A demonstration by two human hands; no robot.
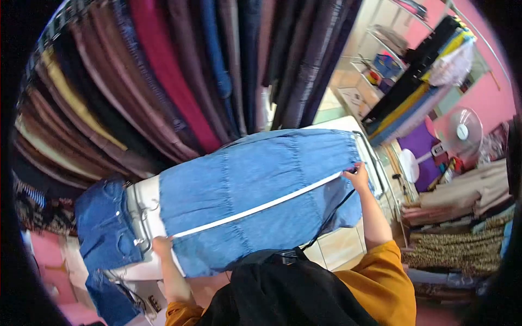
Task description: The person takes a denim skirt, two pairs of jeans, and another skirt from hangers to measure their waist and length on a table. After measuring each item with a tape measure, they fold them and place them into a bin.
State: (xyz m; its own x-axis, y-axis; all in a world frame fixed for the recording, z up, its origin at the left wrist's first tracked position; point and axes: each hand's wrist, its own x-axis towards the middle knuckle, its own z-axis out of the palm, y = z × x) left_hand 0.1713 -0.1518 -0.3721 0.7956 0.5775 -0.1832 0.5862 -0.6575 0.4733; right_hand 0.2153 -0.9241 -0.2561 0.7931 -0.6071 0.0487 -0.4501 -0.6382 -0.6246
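Observation:
A light-blue tiered denim skirt (272, 163) lies spread over a white table (152, 193). Stretched diagonally across it is a white tape measure (261, 209). My right hand (357, 178) is closed on the tape's upper right end, near the skirt's right edge. At the other end, by the skirt's lower left edge, my left hand (162, 245) grips the tape with its fingers partly hidden. A thin dark strap (333, 213) hangs below my right hand.
Dark-blue denim garments (109, 225) lie at the table's left end beside a metal frame (142, 217). Hanging trousers and other clothes (179, 76) fill the back. On the right stand a fan (463, 130), a clothes rack (435, 70) and folded fabric stacks (462, 201).

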